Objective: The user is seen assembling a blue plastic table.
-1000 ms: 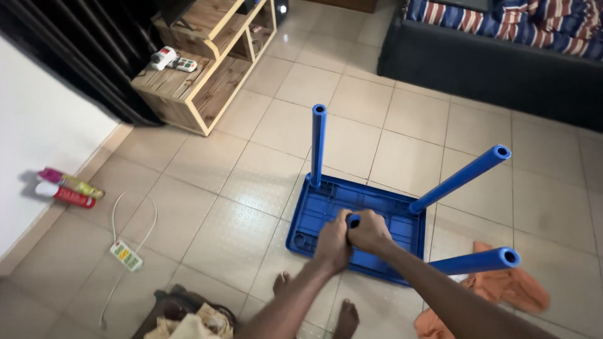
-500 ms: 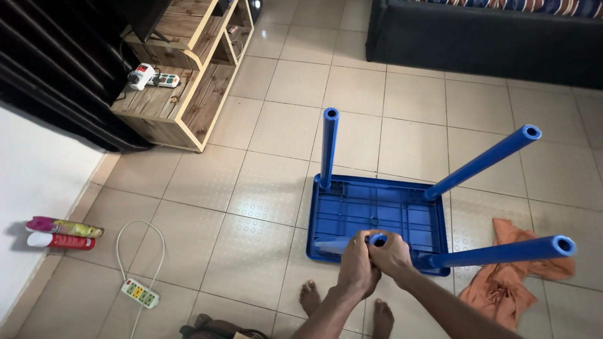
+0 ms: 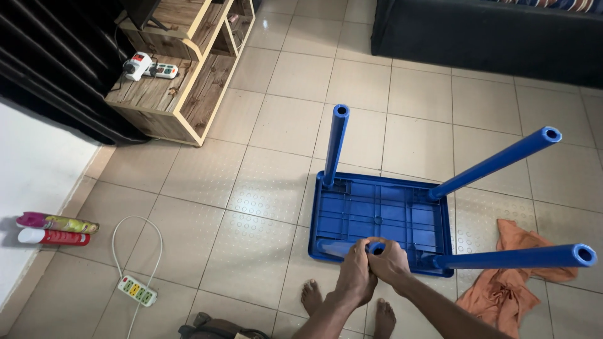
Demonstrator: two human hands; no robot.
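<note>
Orange cloth (image 3: pixel 509 276), power strip (image 3: pixel 136 290), spray cans (image 3: pixel 53 230), wooden shelf (image 3: pixel 176 69).

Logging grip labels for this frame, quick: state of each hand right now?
Left hand: closed around the near-left blue leg of the upturned table.
Right hand: closed on the top end of the same leg.

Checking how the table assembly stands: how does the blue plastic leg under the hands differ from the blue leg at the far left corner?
The gripped blue leg leans low toward the camera, held by the left hand and right hand; the far-left blue leg stands upright, untouched. The gripped leg shows little length; the far-left leg shows fully. Both are blue tubes with open ends on the upturned blue tabletop.
</note>
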